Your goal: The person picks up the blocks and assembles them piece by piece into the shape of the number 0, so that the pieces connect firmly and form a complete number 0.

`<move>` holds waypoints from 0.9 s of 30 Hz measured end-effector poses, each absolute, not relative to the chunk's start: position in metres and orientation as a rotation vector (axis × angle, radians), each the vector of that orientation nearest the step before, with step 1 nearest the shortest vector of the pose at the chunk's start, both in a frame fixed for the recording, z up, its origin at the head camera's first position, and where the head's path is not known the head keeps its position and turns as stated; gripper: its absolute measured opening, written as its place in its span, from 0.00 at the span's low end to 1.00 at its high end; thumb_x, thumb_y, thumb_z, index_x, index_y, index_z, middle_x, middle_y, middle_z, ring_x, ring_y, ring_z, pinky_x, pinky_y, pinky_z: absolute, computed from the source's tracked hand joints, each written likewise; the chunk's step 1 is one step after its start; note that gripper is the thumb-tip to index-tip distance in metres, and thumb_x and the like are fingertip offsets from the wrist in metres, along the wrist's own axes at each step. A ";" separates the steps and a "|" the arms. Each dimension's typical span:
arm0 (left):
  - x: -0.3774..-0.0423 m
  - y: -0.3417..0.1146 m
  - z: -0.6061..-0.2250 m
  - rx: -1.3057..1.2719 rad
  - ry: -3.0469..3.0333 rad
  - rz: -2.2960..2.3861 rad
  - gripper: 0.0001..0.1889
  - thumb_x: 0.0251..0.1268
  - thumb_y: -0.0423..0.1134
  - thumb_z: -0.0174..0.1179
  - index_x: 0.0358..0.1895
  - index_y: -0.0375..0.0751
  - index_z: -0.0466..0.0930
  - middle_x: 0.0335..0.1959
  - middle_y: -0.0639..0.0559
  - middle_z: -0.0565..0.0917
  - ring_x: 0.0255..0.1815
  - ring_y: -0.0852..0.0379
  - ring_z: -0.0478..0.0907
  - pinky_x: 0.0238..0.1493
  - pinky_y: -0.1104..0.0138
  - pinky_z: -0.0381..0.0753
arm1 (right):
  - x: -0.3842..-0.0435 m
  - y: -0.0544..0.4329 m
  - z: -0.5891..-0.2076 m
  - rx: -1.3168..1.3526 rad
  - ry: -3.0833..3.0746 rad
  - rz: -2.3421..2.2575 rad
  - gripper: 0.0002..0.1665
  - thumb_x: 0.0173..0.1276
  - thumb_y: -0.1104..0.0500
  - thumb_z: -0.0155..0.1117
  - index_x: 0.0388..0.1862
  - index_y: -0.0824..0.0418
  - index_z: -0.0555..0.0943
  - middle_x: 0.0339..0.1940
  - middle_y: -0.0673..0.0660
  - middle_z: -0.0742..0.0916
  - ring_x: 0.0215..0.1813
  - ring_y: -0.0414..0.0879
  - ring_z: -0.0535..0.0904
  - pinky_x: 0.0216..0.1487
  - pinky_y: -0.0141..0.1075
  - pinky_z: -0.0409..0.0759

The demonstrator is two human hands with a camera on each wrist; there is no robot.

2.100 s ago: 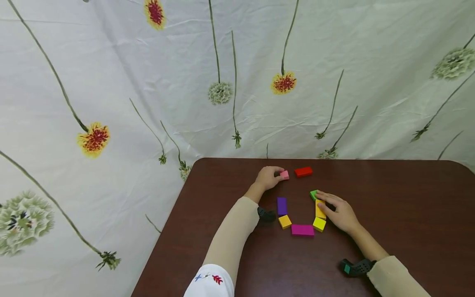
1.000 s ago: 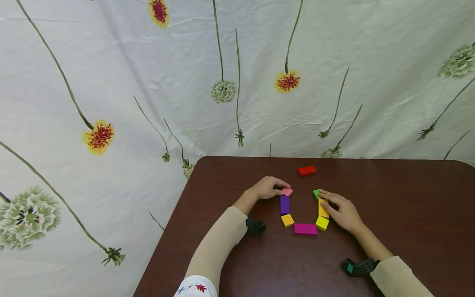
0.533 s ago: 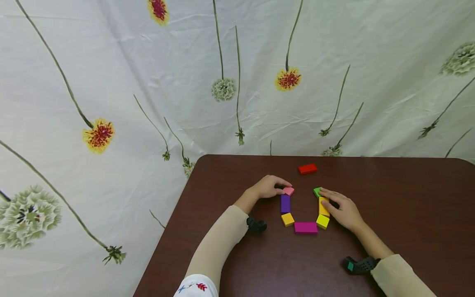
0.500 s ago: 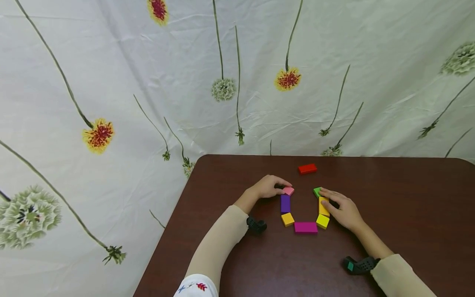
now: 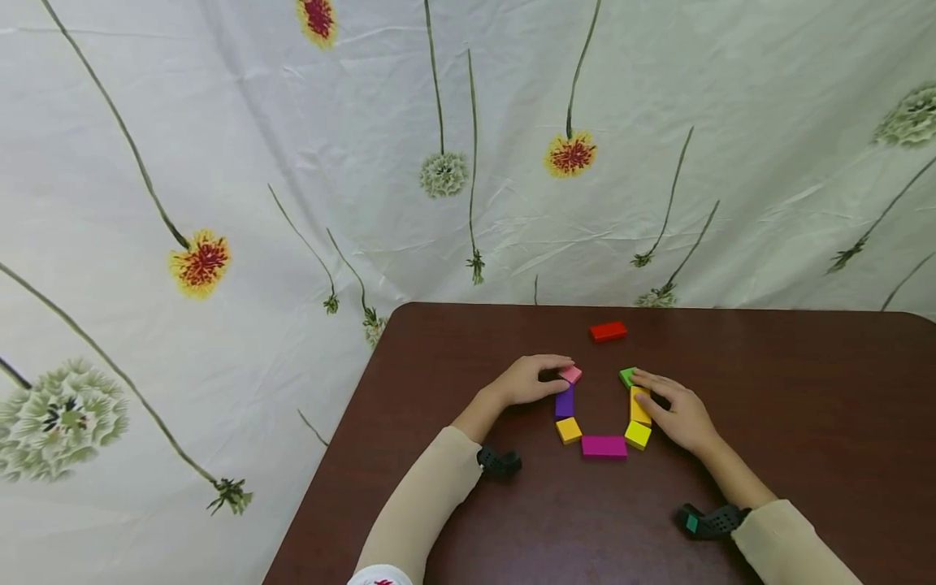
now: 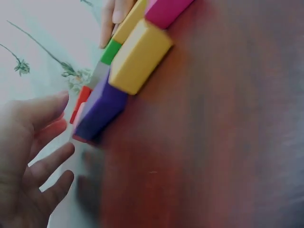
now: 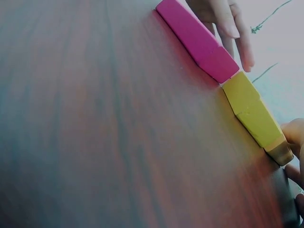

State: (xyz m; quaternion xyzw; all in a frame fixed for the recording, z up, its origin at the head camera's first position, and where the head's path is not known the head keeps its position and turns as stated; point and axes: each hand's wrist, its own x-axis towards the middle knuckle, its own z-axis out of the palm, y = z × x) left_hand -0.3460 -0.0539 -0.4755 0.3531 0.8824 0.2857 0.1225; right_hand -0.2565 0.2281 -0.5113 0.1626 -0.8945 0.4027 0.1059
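Note:
In the head view my left hand (image 5: 528,380) is beside a small pink block (image 5: 574,374), its fingertip overlapping that block and its thumb over the purple block (image 5: 565,403). The left wrist view shows these fingers (image 6: 53,191) spread, with a gap to the blocks. My right hand (image 5: 680,414) lies along the right side, fingertips at the green block (image 5: 626,377) and thumb on a long golden-yellow block (image 5: 639,406). A small orange-yellow block (image 5: 569,431), a long magenta block (image 5: 604,448) and a bright yellow block (image 5: 639,435) continue the U-shaped row.
A red block (image 5: 608,331) lies alone beyond the open far end of the row. The dark brown table (image 5: 797,422) ends at a far edge, with a white flower-printed cloth (image 5: 351,106) hanging behind it. Each wrist carries a black band.
My left hand brought the pink block nearer, from beside the red block to the purple block's far end. Its thumb has since come off the pink block. The right hand stays in place.

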 end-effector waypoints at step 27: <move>-0.339 -0.060 -0.496 0.977 2.542 1.038 0.24 0.63 0.45 0.67 0.63 0.49 0.79 0.66 0.60 0.74 0.69 0.62 0.66 0.68 0.64 0.62 | -0.289 0.232 -0.488 0.315 -2.721 1.389 0.28 0.76 0.52 0.55 0.67 0.69 0.72 0.69 0.70 0.71 0.70 0.69 0.59 0.63 0.67 0.58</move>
